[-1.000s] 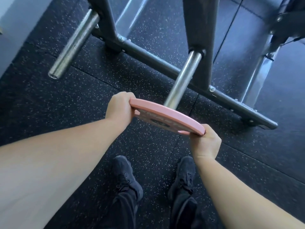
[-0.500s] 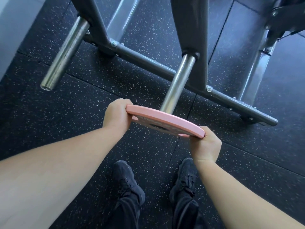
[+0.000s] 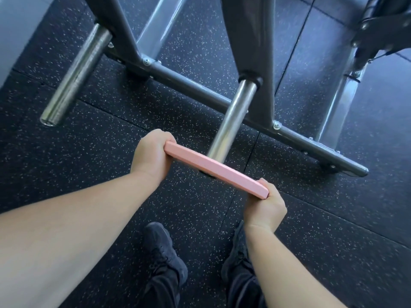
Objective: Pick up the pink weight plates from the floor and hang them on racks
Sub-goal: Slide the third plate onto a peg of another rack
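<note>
The pink weight plate (image 3: 214, 172) is held edge-up between both hands, just below the centre of the view, its bore over the near end of the middle steel peg (image 3: 231, 121). The left hand (image 3: 153, 155) is closed around the plate's rim at 10 o'clock, the right hand (image 3: 265, 207) around the opposite rim at 4 o'clock; both are clamped on the plate, fingers wrapped behind it. The peg's tip is hidden by the plate, so how far it has entered the bore cannot be told — it appears only just threaded.

The step in hand is judged to be sliding the plate along the peg toward the rack frame (image 3: 200, 92) at 12 o'clock. For that to go well, the plate's face should be kept square to the peg; any tilt is likely to bind the bore on the steel. Equal push should be given from both rims, and the fingers behind should be cleared before the plate meets the collar at the upright.

A second, bare peg (image 3: 76, 76) stands at 10 o'clock. The shoes (image 3: 164, 254) are set on the speckled floor (image 3: 333, 218) at 6 o'clock, directly under the plate — a slip there would land on them.
</note>
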Action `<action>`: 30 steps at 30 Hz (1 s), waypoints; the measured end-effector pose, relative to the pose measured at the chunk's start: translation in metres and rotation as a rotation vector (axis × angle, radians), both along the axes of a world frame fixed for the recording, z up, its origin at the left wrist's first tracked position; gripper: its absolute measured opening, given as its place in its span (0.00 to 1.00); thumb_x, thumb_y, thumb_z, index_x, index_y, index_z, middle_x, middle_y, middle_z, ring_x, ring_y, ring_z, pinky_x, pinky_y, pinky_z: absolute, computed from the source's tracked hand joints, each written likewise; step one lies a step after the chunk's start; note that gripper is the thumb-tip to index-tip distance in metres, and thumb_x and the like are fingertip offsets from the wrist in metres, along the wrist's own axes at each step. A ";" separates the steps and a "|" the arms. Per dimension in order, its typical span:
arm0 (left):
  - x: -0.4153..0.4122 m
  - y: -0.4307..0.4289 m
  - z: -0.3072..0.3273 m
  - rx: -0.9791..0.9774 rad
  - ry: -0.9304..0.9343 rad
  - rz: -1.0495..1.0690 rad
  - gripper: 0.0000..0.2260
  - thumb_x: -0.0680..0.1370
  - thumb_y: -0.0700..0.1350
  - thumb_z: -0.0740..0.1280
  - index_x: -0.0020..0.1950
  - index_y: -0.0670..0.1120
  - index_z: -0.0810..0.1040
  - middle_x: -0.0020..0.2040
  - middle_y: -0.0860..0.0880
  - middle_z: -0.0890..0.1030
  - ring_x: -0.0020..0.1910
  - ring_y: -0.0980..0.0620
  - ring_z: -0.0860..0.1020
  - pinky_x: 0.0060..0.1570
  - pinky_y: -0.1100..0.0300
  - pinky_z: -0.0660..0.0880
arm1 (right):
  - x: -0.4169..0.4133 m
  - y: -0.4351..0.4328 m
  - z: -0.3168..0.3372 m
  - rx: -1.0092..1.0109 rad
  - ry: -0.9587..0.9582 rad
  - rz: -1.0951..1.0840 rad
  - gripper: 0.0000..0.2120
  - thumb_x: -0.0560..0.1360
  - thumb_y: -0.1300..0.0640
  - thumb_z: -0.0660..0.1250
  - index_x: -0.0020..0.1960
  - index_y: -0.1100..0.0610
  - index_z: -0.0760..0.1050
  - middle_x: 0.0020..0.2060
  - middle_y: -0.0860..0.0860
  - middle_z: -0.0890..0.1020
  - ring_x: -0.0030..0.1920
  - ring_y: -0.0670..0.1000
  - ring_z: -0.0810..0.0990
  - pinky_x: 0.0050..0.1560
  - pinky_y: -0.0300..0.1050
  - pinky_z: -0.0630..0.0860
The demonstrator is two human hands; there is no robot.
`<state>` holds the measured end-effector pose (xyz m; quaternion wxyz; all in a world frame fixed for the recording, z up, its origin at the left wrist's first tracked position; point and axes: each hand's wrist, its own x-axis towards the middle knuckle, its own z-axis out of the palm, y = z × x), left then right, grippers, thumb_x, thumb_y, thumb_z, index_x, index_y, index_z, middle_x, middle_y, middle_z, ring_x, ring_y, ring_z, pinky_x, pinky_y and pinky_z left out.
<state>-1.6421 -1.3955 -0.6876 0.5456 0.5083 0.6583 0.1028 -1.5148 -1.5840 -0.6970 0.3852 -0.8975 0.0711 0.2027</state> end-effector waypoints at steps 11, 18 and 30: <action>0.003 0.005 -0.005 0.014 -0.073 0.015 0.04 0.68 0.35 0.63 0.40 0.36 0.75 0.37 0.44 0.73 0.34 0.50 0.68 0.32 0.59 0.65 | 0.004 0.003 -0.009 0.066 0.009 -0.103 0.18 0.72 0.69 0.68 0.35 0.46 0.81 0.54 0.45 0.84 0.54 0.50 0.81 0.51 0.37 0.73; 0.012 0.004 -0.017 0.017 -0.039 0.110 0.03 0.69 0.34 0.63 0.39 0.37 0.77 0.36 0.48 0.73 0.35 0.50 0.68 0.30 0.63 0.65 | 0.026 0.000 -0.003 0.053 -0.059 0.178 0.15 0.69 0.66 0.71 0.42 0.46 0.84 0.50 0.45 0.86 0.49 0.49 0.82 0.52 0.41 0.75; 0.017 0.013 -0.017 0.187 0.013 -0.072 0.05 0.68 0.35 0.63 0.36 0.42 0.77 0.40 0.48 0.75 0.40 0.47 0.71 0.36 0.64 0.67 | 0.025 0.008 -0.012 0.032 -0.059 0.109 0.15 0.70 0.67 0.69 0.39 0.46 0.80 0.49 0.46 0.85 0.49 0.52 0.81 0.52 0.50 0.78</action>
